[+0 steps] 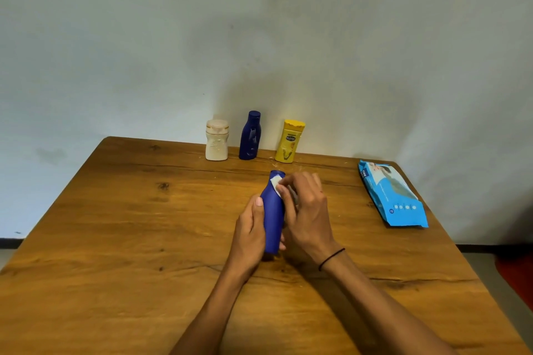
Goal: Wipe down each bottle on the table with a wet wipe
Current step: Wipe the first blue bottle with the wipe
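I have the blue bottle (272, 219) in front of me over the middle of the wooden bench (121, 239), tilted so its cap end points away from me toward the wall. My left hand (250, 235) grips the lower half of it, the thumb laid along its left side and the fingers wrapped under, their tips showing at the bottle's base. My right hand (302, 213) is curled over the bottle's right side, and its fingertips pinch a small white wet wipe (276, 182) against the shoulder just below the cap. A thin black band (331, 259) sits on my right wrist. At the far edge of the bench, near the wall, three more bottles stand upright in a row, close together but apart: a cream bottle (217, 140) on the left, a dark blue bottle (250, 135) in the middle and a yellow bottle (289, 141) on the right. The blue pack of wet wipes (392, 196) lies flat near the right edge of the bench, well apart from my hands.
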